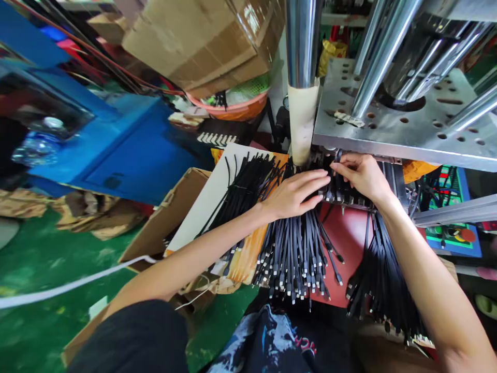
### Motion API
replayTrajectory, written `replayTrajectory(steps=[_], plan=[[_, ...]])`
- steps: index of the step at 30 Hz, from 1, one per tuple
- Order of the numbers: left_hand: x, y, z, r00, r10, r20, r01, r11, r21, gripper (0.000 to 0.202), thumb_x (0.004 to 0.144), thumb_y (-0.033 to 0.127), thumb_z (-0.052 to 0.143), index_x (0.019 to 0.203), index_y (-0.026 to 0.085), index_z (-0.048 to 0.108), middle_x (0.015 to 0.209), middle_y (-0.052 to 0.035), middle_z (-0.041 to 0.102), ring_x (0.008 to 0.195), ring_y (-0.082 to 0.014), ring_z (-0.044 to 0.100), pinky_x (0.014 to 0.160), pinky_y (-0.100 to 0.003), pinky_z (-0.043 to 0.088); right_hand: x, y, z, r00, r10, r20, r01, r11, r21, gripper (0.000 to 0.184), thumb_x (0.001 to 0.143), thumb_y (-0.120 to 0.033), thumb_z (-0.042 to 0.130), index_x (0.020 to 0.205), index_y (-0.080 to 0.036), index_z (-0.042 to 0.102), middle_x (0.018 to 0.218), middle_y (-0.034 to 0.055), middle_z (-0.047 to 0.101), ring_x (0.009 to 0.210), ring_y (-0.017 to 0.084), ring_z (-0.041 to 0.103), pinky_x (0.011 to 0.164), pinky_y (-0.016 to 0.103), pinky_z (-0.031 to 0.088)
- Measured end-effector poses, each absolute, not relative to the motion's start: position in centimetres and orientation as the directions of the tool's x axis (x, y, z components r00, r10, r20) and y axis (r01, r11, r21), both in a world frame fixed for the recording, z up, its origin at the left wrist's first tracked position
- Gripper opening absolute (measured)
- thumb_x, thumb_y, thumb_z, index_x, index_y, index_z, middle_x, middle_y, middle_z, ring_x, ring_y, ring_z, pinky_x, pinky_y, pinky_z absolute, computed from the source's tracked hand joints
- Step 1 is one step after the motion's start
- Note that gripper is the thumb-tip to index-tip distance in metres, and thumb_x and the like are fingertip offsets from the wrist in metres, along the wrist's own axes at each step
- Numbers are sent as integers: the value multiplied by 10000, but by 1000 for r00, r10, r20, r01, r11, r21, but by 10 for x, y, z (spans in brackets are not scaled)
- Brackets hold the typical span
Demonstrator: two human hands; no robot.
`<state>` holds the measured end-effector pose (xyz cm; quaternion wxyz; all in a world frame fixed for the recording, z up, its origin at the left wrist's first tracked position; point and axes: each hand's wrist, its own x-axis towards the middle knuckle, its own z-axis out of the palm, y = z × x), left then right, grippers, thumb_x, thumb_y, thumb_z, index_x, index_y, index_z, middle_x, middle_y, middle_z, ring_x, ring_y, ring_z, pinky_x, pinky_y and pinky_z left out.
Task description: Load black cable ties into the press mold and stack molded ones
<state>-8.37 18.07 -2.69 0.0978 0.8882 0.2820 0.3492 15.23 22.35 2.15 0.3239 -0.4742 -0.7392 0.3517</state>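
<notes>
- Slim black cables [297,243] are fanned lengthwise, metal-tipped ends toward the person [277,336].
- A black piece [338,155] is pinched by the right hand [364,175].
- Left fingers [310,181] are loosely spread.

Black cables [297,248] (many) near left hand [297,194]

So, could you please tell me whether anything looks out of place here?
A few stray black cables splay rightward over the red surface, while the rest of the middle bundle lies together. A ragged pale scrap sits oddly on the bare steel plate, and crumpled brown paper or card litters the green floor.
</notes>
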Motion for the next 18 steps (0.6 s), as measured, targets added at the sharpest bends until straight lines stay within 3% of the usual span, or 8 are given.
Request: replayTrajectory(steps=[2, 4, 8, 13, 18], plan=[[-95, 174, -28, 731, 467, 498, 392, -884, 253, 440, 1028, 234, 619, 1454, 131, 587, 1572, -216, 565, 1547, -316, 464, 1254, -527, 453, 150, 228, 18, -324, 934, 151, 528, 311, -790, 342, 951, -459, 703, 728, -201, 667, 549, -39, 580, 458, 115, 471, 538, 278, 337], [-99, 177, -27, 787, 442, 430, 406, -896, 179, 462, 1018, 232, 634, 1461, 115, 583, 1601, -230, 532, 1581, -338, 405, 1248, -578, 443, 148, 229, 15, -264, 946, 189, 573, 311, -758, 339, 959, -396, 694, 682, -212, 626, 517, -43, 550, 463, 124, 471, 559, 286, 342], [-93, 188, -21, 842, 402, 360, 406, -911, 67, 419, 1037, 230, 594, 1436, 103, 608, 1606, -217, 535, 1582, -337, 402, 1225, -584, 455, 146, 228, 12, -202, 948, 245, 570, 317, -758, 330, 954, -362, 682, 669, -222, 591, 532, -28, 550, 502, 141, 491, 574, 296, 362], [-86, 188, -13, 859, 406, 310, 431, -902, -12, 348, 1063, 247, 548, 1359, 109, 665, 1543, -196, 606, 1501, -325, 511, 1195, -540, 473, 154, 228, 8, -240, 952, 189, 410, 276, -869, 212, 887, -392, 741, 887, -193, 668, 694, -9, 648, 507, 122, 517, 520, 279, 402], [-77, 170, -11, 829, 449, 333, 481, -876, -15, 480, 1060, 362, 592, 1478, 127, 588, 1569, -227, 565, 1513, -374, 480, 1207, -588, 428, 151, 232, 5, -213, 961, 174, 408, 249, -878, 233, 876, -368, 754, 991, -178, 686, 711, -10, 644, 491, 124, 530, 473, 268, 425]])
